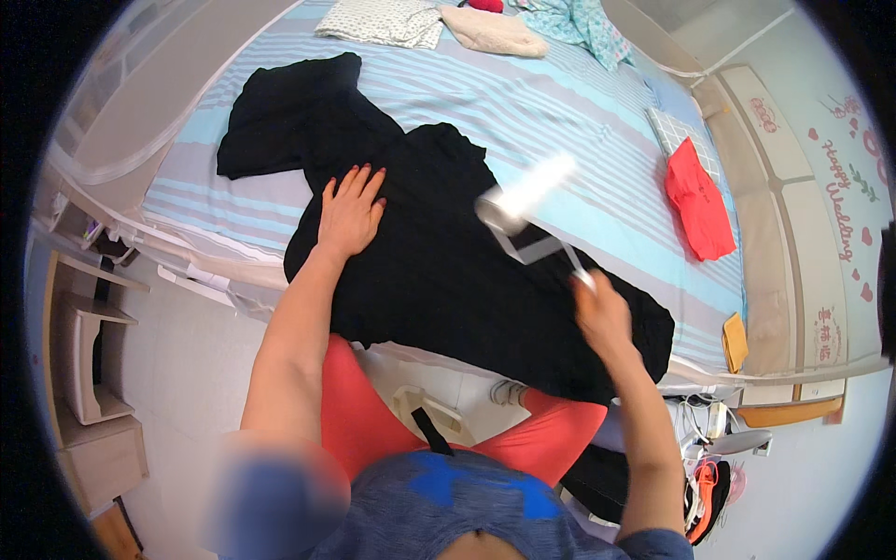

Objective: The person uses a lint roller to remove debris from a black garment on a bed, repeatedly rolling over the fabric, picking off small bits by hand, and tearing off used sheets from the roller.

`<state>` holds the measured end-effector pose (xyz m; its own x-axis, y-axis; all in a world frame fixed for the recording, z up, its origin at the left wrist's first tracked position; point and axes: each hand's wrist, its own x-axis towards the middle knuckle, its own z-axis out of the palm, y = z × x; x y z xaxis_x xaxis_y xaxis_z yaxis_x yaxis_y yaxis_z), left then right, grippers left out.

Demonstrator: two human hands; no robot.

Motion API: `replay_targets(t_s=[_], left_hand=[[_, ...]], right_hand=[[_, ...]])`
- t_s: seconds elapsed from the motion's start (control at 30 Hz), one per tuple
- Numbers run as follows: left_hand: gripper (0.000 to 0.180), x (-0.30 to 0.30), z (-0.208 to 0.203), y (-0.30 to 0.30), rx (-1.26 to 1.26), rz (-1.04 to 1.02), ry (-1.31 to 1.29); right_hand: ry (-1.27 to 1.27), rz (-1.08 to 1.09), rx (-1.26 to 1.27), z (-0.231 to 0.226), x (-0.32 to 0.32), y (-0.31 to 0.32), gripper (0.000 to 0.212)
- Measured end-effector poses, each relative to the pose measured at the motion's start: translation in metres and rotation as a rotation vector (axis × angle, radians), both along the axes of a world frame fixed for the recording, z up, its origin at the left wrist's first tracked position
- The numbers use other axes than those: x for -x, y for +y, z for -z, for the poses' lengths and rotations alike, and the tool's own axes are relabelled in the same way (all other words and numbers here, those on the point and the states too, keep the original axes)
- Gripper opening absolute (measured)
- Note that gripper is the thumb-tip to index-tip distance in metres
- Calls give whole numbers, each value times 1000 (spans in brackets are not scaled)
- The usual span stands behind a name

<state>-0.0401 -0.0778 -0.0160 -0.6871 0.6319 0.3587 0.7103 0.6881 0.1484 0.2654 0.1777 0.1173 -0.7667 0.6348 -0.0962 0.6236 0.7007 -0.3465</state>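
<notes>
A black garment with short sleeves, apparently a dress (439,261), lies spread across the near side of the bed, its lower end draping over the edge by my knees. My left hand (352,210) rests flat on its upper part, fingers spread. In my right hand (602,313) is the handle of a lint roller (529,196). Its white roll, smeared by motion, is over the far edge of the black cloth; whether it touches cannot be made out.
The bed (551,112) has a blue striped sheet. Folded cloths (383,21) lie at its far side, and a red cloth (698,201) on the right near the headboard (775,187). A shelf unit (93,359) stands at left. Cables (695,429) and clutter fill the lower right.
</notes>
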Motion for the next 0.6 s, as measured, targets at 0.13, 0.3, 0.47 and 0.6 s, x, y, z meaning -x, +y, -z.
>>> replay_targets(t_s=[0.13,0.3,0.47,0.6], left_hand=[[47,0,-1,12,-24,32,-40],[44,-2,3,6,-8,14,-53],[42,4,3,3,44,13,-3],[41,4,2,13,93,6,-18]], right_hand=[[-87,-192,-55,46,147,-33,43],[-144,-325,-103,68,135,-13,42],[-192,-331,-188,55,56,16,41],[-175,-348,-251,45,21,25,39]])
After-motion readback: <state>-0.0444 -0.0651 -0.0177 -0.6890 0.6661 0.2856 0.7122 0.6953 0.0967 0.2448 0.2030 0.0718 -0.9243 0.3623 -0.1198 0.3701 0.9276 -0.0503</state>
